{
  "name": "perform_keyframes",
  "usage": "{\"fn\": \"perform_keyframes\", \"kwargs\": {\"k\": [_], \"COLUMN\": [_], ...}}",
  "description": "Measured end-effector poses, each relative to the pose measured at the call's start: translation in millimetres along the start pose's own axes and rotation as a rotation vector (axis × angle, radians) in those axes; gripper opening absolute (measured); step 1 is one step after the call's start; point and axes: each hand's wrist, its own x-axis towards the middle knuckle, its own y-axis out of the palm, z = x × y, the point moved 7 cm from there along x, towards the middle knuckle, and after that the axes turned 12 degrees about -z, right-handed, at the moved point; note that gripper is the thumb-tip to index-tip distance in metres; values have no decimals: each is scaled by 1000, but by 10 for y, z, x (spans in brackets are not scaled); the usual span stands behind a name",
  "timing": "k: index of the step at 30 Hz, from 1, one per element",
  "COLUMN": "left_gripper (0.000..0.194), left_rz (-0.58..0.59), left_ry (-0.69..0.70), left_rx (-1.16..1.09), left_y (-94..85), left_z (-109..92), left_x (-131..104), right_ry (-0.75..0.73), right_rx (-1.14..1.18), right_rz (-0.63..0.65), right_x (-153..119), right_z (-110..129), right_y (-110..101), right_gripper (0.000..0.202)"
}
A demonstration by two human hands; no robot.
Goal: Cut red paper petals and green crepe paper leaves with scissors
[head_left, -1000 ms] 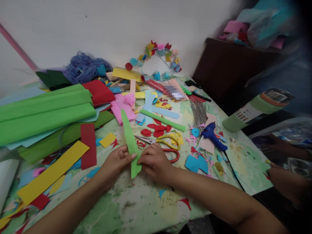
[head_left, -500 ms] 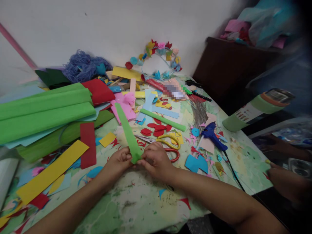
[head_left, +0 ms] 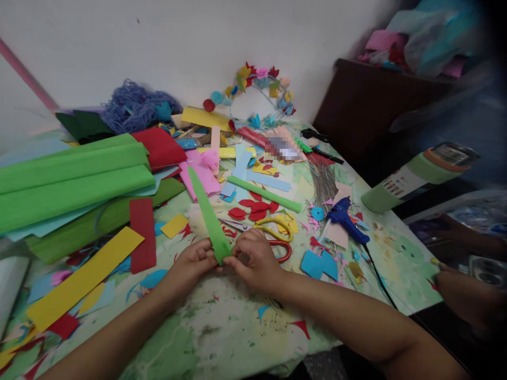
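Note:
A bright green paper strip point(head_left: 208, 219) slants up and away from between my two hands, its near end pinched. My left hand point(head_left: 197, 258) grips the left edge of that end, fingers curled. On the other edge, my right hand point(head_left: 255, 258) pinches it between thumb and fingers. Just beyond my right hand lie scissors point(head_left: 273, 227) with a yellow and a red handle loop, blades pointing left. Red paper petals point(head_left: 257, 209) and a second, narrow green strip point(head_left: 265, 194) lie past the scissors.
A blue glue gun point(head_left: 346, 220) with a black cord rests at right, near a green bottle point(head_left: 415, 177). Folded green paper point(head_left: 75, 184) is stacked at left. A flower wreath point(head_left: 257, 92) leans on the wall. Another person's hand point(head_left: 471, 295) is at the right edge.
My hands stay almost in place on the green strip. The fingers of my right hand have shifted slightly at its near end.

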Motion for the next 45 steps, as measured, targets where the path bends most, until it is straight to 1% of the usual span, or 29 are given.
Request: {"fn": "perform_keyframes", "kwargs": {"k": [5,11,16,18,21,23,24,26,28,30,33,36,40,45], "left_gripper": [28,32,27,27,34,33,31,25,25,26,29,33,35,39], "left_rz": [-9,-14,-19,-1,91,120,107,37,-38,-66,-36,-8,15,28], "left_ry": [-11,-7,-12,-8,35,66,77,91,97,86,51,44,69,62], "left_rx": [-8,-10,-4,-22,-21,21,49,104,141,135,80,73,93,83], "left_y": [-10,-14,-49,-46,25,66,71,47,10,-5,10,27,64,100], "left_z": [13,1,12,3,-41,-61,-65,-67,-67,-62,-47,-42,-56,-61], "left_x": [-6,10,0,-15,-40,-46,-42,-27,-18,-18,-19,-19,-39,-92], "right_ry": [21,50,66,69,72,72,73,76,80,76,87,100,84,100], "right_rx": [-3,20,12,1,-1,6,9,14,21,34,55,75,108,121], "right_rz": [18,-24,-9,1,15,15,14,11,8,2,-16,-29,2,30], "right_x": [13,28,23,25,30,32,32,31,29,29,30,34,38,42], "right_z": [-2,-20,-29,-31,-33,-33,-34,-38,-43,-43,-54,-72,-74,-79], "right_y": [10,-7,3,7,12,9,8,6,5,0,-19,-37,-22,-12], "right_gripper": [18,19,19,18,18,17,17,17,18,19,17,13,12,11]}}
